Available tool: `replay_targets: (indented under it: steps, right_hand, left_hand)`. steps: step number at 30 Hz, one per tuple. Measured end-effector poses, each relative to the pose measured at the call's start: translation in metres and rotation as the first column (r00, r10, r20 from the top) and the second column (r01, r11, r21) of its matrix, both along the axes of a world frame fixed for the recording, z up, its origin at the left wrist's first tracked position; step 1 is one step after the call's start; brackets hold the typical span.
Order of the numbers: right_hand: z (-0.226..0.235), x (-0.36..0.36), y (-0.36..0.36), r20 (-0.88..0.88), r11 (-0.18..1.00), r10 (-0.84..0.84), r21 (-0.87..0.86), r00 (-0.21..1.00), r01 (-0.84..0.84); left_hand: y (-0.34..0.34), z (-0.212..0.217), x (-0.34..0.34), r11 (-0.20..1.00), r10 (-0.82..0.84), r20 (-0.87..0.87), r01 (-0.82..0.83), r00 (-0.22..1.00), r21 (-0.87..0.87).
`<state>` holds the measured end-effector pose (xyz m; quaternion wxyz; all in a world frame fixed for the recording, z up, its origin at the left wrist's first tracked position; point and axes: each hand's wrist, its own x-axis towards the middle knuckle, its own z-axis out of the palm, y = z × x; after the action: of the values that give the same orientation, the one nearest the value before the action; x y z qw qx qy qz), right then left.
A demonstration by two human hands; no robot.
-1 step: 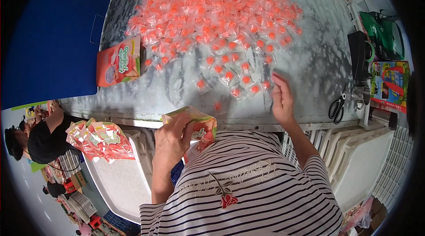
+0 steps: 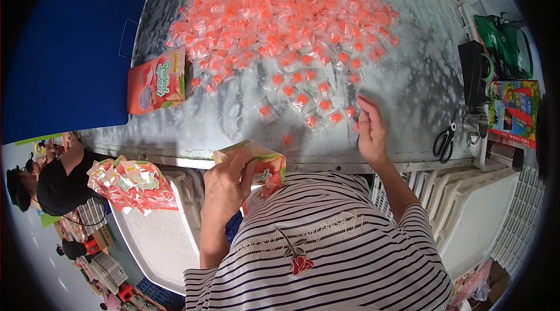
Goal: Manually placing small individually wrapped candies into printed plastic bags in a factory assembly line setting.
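My left hand [image 2: 224,185] grips a pink and green candy pouch [image 2: 269,172] upright at the near table edge, its top facing the table. Over the tabletop to the right, my right hand [image 2: 373,136] is open, its fingers stretched forward and slightly blurred. Just left of those fingertips lie several loose, clear-wrapped orange-red candies [image 2: 311,121]. Beyond them a large heap of the same candies [image 2: 280,13] spreads across the far part of the table. One more candy [image 2: 286,139] rests near the front edge, close to the pouch.
A flat printed pouch [image 2: 156,82] lies at the left beside a big blue panel [image 2: 70,48]. Filled pouches [image 2: 131,185] sit on a white tray [image 2: 154,247] at lower left. Black scissors [image 2: 445,143] and a metal cup [image 2: 475,124] are at right, above stacked white trays [image 2: 481,212]. Co-workers are at far left.
My right fingertips have shifted very slightly to the left. My left hand and the pouch look the same.
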<state>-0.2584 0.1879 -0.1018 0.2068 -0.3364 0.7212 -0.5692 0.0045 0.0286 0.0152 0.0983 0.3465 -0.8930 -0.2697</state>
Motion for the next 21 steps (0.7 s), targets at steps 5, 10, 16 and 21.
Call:
replay_targets:
  steps: [5,10,16,21]
  right_hand:
    - [0.006,-0.022,-0.011,-0.266,0.999,0.029,-0.009,0.963,-0.033]
    - [0.017,-0.020,-0.014,-0.186,0.997,0.069,0.047,0.980,-0.062]
    - [0.023,0.004,-0.052,-0.394,0.950,0.289,0.007,0.872,-0.312]
    - [0.008,0.008,-0.082,-0.441,0.878,0.477,0.196,0.760,-0.436]
  left_hand:
    - [0.000,0.002,0.004,1.000,0.013,0.000,-0.013,1.000,0.003]
    - [0.001,0.001,0.005,1.000,0.028,0.013,-0.028,1.000,0.013]
    - [-0.001,-0.004,0.003,1.000,0.010,0.013,-0.010,1.000,-0.005]
    - [0.001,-0.003,0.004,1.000,-0.017,-0.016,0.017,1.000,-0.010]
